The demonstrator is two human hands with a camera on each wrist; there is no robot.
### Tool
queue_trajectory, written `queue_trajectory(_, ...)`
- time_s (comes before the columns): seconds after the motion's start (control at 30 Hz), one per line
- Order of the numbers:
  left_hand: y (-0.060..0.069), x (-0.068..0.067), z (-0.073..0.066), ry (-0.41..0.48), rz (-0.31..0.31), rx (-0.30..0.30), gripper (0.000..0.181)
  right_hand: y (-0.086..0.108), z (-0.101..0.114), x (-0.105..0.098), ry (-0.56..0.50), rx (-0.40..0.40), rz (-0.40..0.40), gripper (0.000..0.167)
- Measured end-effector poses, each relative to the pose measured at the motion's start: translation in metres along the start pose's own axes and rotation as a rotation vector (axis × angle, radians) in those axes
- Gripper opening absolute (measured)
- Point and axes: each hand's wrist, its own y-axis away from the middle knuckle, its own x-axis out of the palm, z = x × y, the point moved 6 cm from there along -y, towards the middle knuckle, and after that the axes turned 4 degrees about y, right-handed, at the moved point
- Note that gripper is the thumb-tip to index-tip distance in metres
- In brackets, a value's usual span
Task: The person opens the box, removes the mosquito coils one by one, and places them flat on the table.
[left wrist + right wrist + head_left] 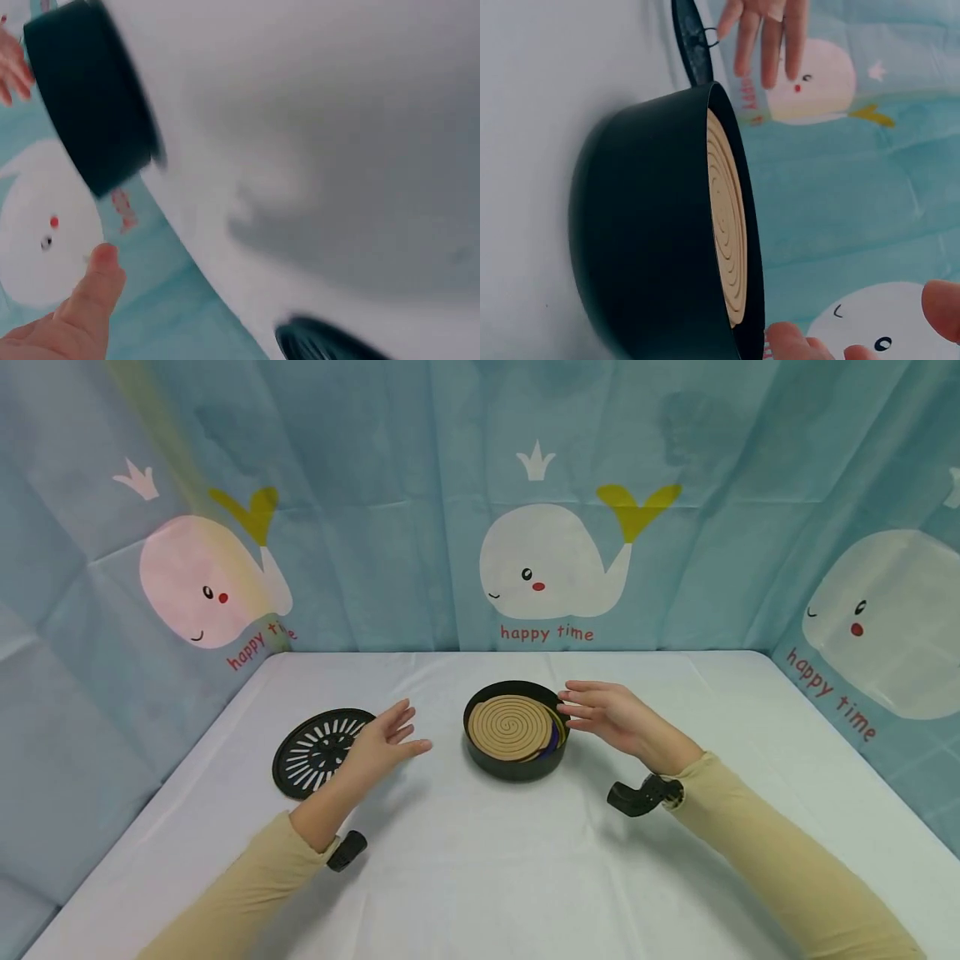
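A round black tin [517, 770] stands upright on the white table, its top uncovered. Inside lies a tan spiral mosquito coil [510, 727], with a strip of blue and yellow beside it along the right. My right hand [611, 714] is at the tin's right rim, fingers extended; whether the fingertips touch the rim cannot be made out. To the left, my left hand [378, 743] hovers with loosely spread fingers and holds nothing. Partly hidden behind it is a slotted black lid [296, 760], flat on the table. The right wrist view shows a small wire ring [712, 36] on the lid.
A white cloth covers the table [495, 868]. Blue curtains [390, 527] printed with whales hang along the back and both sides. Each wrist carries a black camera mount, one at the left cuff [347, 852] and one at the right [641, 795].
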Motion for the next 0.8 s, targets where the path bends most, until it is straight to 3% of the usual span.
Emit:
queue_trajectory(0.17,-0.012,0.029,0.003,0.008,0.049,-0.005,0.089,-0.004,-0.002,0.004,-0.037,0.017,0.022,0.056)
queue_trajectory(0.33,-0.021,0.052,0.004,-0.045,0.024,-0.044,0.099,-0.008,-0.007,0.005,-0.070,0.048,0.041,0.058)
queue_trajectory(0.53,-0.033,0.068,0.003,-0.100,0.001,-0.095,0.110,-0.015,-0.010,0.007,-0.091,0.059,0.048,0.059)
queue_trajectory(0.67,-0.041,0.078,0.001,-0.137,0.057,-0.107,0.118,-0.020,-0.012,0.009,-0.083,0.059,0.064,0.061)
queue_trajectory(0.8,-0.046,0.087,-0.001,-0.160,0.101,-0.083,0.124,-0.023,-0.013,0.010,-0.065,0.061,0.077,0.062)
